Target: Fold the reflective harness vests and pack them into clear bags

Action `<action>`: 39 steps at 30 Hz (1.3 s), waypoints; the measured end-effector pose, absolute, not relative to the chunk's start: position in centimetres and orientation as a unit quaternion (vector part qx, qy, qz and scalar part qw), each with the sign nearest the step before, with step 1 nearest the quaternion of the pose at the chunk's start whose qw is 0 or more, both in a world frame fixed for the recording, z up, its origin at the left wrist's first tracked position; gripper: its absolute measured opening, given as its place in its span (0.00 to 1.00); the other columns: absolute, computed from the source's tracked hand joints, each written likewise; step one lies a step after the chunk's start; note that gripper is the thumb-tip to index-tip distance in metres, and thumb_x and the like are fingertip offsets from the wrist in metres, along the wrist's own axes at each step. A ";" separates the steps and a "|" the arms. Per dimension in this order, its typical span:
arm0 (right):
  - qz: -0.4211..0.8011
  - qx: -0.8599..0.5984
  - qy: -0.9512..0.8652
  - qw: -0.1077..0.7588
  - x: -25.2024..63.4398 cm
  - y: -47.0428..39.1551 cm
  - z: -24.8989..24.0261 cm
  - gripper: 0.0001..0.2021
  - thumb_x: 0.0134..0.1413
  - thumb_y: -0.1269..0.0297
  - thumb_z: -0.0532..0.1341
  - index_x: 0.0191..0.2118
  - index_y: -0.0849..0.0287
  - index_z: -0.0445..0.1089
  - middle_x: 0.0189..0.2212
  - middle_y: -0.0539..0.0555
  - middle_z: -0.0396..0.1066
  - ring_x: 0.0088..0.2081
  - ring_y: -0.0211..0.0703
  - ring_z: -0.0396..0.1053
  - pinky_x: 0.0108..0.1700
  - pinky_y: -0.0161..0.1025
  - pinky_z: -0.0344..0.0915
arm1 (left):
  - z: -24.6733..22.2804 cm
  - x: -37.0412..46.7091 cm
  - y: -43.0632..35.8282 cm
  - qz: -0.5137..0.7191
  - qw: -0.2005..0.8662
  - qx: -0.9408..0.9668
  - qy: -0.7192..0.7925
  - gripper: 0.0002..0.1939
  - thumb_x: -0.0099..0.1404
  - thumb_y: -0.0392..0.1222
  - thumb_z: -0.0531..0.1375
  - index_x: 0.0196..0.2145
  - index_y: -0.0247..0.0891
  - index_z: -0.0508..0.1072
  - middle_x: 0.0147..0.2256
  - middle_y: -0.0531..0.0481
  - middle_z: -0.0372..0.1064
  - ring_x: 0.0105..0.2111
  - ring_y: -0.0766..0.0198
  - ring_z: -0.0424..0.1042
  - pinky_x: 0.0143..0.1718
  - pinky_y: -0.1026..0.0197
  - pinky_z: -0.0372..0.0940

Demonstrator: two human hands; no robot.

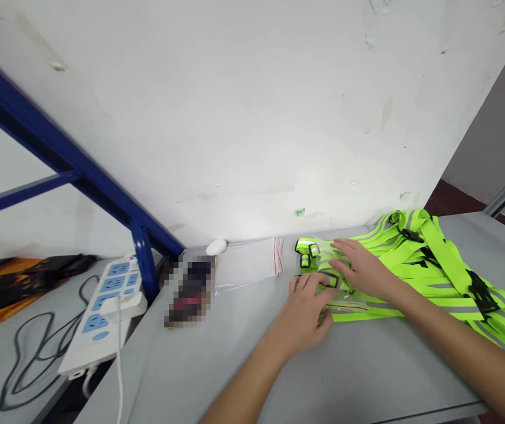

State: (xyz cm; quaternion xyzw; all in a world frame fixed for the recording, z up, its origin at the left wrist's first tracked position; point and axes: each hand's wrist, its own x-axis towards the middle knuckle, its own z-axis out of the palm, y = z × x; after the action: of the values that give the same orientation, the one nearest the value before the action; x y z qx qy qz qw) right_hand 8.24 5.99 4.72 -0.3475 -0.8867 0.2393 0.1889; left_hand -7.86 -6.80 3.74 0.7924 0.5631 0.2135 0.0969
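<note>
A clear zip bag (345, 305) with a red seal line lies on the grey table, a folded neon-yellow reflective strap (328, 266) showing through it. My left hand (306, 307) curls its fingers around the bag's near left side and grips it. Fingers stretched out, my right hand (360, 266) rests flat over the bag's right part. Small strap loops (305, 259) with black edging poke out beside the bag. Under and right of my right forearm spreads a pile of neon-yellow reflective straps (451, 259) with black buckles (482, 292).
Flat clear bags (247, 263) lie by the wall, next to a white oval object (216, 247) and a blurred-out item (190, 292). Left of them, a power strip (106, 300) with cables sits near a blue metal frame (146, 262). A white wall (252, 118) borders the back.
</note>
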 end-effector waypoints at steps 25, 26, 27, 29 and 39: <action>0.361 -0.544 -0.718 0.239 10.0 9.0 2.5 0.33 0.58 0.45 0.51 0.62 0.63 0.56 0.47 0.61 0.72 0.46 0.52 0.70 0.48 0.46 0.65 | 2.6 -8.5 -5.3 0.343 0.101 0.683 0.637 0.11 0.68 0.40 0.51 0.32 0.39 0.71 0.35 0.48 0.71 0.38 0.60 0.68 0.43 0.55 0.60; 0.387 -0.544 -0.715 0.209 10.2 9.2 2.7 0.34 0.57 0.45 0.53 0.63 0.63 0.56 0.44 0.60 0.74 0.44 0.52 0.71 0.46 0.45 0.65 | 2.5 -8.4 -5.1 0.349 0.096 0.664 0.654 0.09 0.68 0.41 0.52 0.36 0.39 0.72 0.38 0.47 0.71 0.41 0.58 0.68 0.44 0.53 0.60; 0.409 -0.538 -0.712 0.190 10.2 9.3 2.8 0.35 0.56 0.44 0.54 0.63 0.63 0.55 0.42 0.59 0.74 0.42 0.51 0.72 0.44 0.44 0.65 | 2.4 -8.4 -4.9 0.350 0.093 0.648 0.670 0.09 0.68 0.42 0.53 0.40 0.39 0.71 0.41 0.46 0.72 0.43 0.56 0.67 0.46 0.52 0.60; 0.449 -0.518 -0.702 0.194 9.8 9.4 2.7 0.35 0.56 0.44 0.55 0.62 0.62 0.56 0.41 0.57 0.75 0.41 0.49 0.72 0.42 0.42 0.66 | 2.3 -8.2 -4.6 0.339 0.099 0.633 0.689 0.14 0.67 0.44 0.54 0.48 0.38 0.69 0.44 0.44 0.71 0.48 0.53 0.65 0.49 0.47 0.59; 0.595 -0.409 -0.591 0.360 7.6 7.3 2.8 0.23 0.54 0.39 0.55 0.36 0.56 0.68 0.28 0.52 0.71 0.31 0.44 0.67 0.32 0.38 0.63 | 2.8 -6.9 -5.3 0.522 0.329 0.480 0.623 0.32 0.59 0.46 0.64 0.57 0.45 0.54 0.49 0.43 0.69 0.47 0.56 0.71 0.44 0.55 0.66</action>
State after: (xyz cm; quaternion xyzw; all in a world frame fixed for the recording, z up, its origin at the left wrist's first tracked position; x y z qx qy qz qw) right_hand 7.63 7.34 2.85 -0.4086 -0.5909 0.5950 0.3603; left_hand -6.88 -5.34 2.82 0.4798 0.6232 0.5224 0.3295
